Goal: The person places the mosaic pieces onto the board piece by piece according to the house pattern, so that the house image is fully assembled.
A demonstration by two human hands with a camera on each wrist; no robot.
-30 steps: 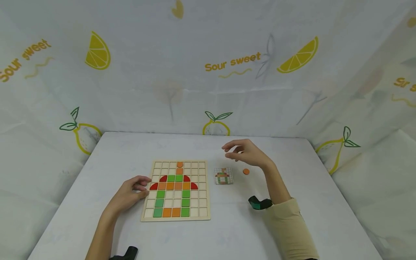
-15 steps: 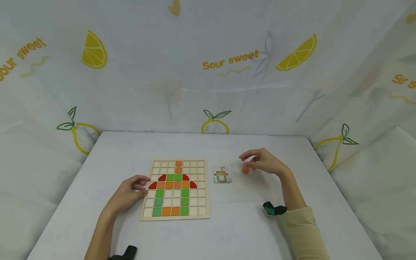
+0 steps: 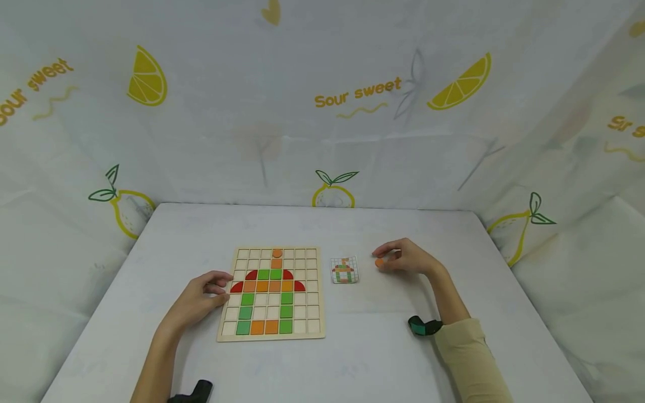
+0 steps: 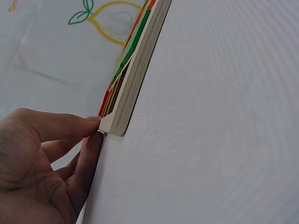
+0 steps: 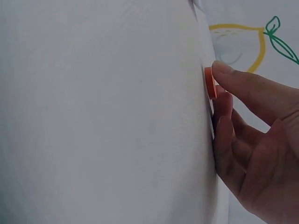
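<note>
A wooden grid board (image 3: 304,299) lies on the table with coloured flat pieces set in its squares: green, orange and red shapes, and an orange disc (image 3: 277,253) at the top. My left hand (image 3: 201,299) touches the board's left edge with thumb and fingertips; the left wrist view has the thumb at the board's edge (image 4: 126,107). To the right, my right hand (image 3: 410,258) pinches a second orange disc (image 3: 379,262) at table level. In the right wrist view the thumb lies against this disc (image 5: 210,83), with the other fingers curled behind it, partly hiding it.
Between the board and the right hand lies a small card (image 3: 344,270) with a printed grid picture of coloured shapes. A white cloth with lemon prints (image 3: 332,193) hangs behind the white table (image 3: 363,358). Dark straps are at both forearms.
The right hand has moved right and down from above the card to the loose orange disc and taken it between thumb and finger. The left hand stays at the board's edge.
</note>
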